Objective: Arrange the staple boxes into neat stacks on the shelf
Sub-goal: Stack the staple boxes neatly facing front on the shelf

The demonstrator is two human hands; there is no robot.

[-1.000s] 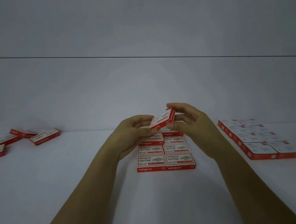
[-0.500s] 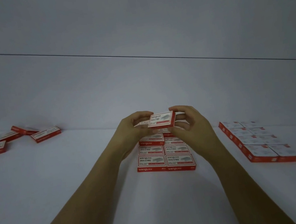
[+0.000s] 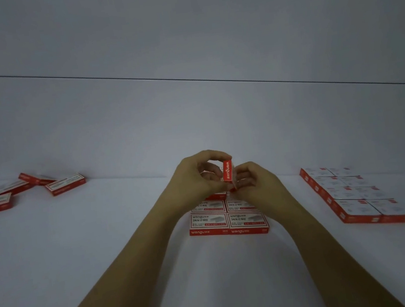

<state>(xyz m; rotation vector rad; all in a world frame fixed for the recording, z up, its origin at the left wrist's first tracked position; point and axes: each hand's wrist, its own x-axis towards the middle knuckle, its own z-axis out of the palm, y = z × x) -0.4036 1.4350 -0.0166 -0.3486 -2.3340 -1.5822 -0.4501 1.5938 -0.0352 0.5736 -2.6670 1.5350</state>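
Centre of frame: left hand (image 3: 196,180) and right hand (image 3: 256,186) are both holding one staple box (image 3: 228,172), turned on edge with its red side facing the camera. Fingers (image 3: 208,154) are curling around it from either side. It is hovering above a flat group of boxes (image 3: 227,221) on the shelf (image 3: 105,243). Loose boxes (image 3: 65,184) are lying at left, a tidy block (image 3: 351,193) at right.

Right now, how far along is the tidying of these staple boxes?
Done, it seems: the right block and the middle block lie neat. In hand: the left hand and right hand hold one box on end above the middle block. Left to do: the loose boxes scattered at the far left of the shelf.
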